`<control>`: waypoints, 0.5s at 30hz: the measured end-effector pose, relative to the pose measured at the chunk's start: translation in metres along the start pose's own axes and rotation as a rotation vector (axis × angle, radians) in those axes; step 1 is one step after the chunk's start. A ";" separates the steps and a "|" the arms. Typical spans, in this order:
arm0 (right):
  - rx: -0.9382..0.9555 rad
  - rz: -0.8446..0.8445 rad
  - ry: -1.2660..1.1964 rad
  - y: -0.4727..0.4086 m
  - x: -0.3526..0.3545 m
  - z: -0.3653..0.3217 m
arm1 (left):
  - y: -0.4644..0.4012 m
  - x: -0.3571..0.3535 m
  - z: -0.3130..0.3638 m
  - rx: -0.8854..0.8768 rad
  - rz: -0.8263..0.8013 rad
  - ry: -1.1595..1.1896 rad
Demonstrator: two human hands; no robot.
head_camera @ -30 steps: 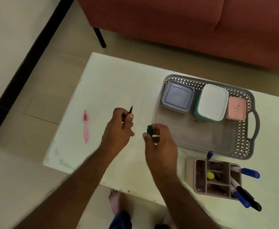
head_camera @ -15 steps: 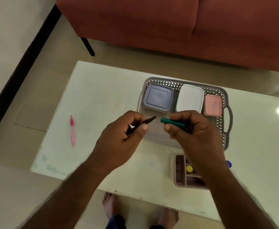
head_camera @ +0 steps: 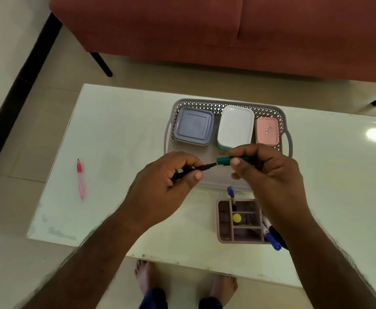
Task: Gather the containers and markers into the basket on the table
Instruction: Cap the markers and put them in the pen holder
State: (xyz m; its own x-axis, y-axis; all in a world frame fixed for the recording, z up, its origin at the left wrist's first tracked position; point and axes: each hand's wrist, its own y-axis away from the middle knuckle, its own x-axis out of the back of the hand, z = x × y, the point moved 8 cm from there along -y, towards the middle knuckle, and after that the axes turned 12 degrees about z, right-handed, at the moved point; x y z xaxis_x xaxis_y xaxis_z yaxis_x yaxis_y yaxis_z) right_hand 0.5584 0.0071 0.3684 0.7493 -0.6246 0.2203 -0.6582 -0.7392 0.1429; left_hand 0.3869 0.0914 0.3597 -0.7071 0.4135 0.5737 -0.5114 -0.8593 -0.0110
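Observation:
My left hand point(head_camera: 164, 179) grips a thin black marker point(head_camera: 201, 168) with its tip pointing right. My right hand point(head_camera: 267, 172) pinches a green cap point(head_camera: 224, 161), whose open end meets the marker's tip. Both hands hover over the near side of the grey basket point(head_camera: 213, 105). Inside the basket sit a grey-blue container point(head_camera: 193, 126), a white-lidded container point(head_camera: 235, 127) and a small pink container point(head_camera: 267, 131). A pink pen point(head_camera: 80, 179) lies alone at the table's left.
A brown organiser point(head_camera: 224, 219) stands near the table's front edge, holding a blue-capped marker point(head_camera: 230, 191) and a yellow item point(head_camera: 237, 218); blue and black markers point(head_camera: 271, 238) lean at its right. A red sofa point(head_camera: 205, 30) stands behind the white table point(head_camera: 115, 130). My feet show below.
Both hands rose and came together in front of the basket. The green cap now touches the black marker's tip; a second ago they were apart.

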 end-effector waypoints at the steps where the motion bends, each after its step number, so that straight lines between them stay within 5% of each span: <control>1: -0.008 0.031 -0.035 -0.002 0.007 0.000 | -0.001 -0.001 0.001 0.004 0.007 0.000; 15: -0.026 -0.140 0.137 0.011 0.004 0.006 | 0.009 -0.019 0.016 -0.076 -0.058 -0.135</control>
State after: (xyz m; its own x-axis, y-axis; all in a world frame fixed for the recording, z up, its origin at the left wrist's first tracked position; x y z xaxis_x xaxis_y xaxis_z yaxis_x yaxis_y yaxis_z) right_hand 0.5542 -0.0047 0.3655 0.8176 -0.4747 0.3259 -0.5514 -0.8084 0.2061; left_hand 0.4037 0.0708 0.3614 -0.6060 0.4134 0.6796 -0.5887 -0.8077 -0.0337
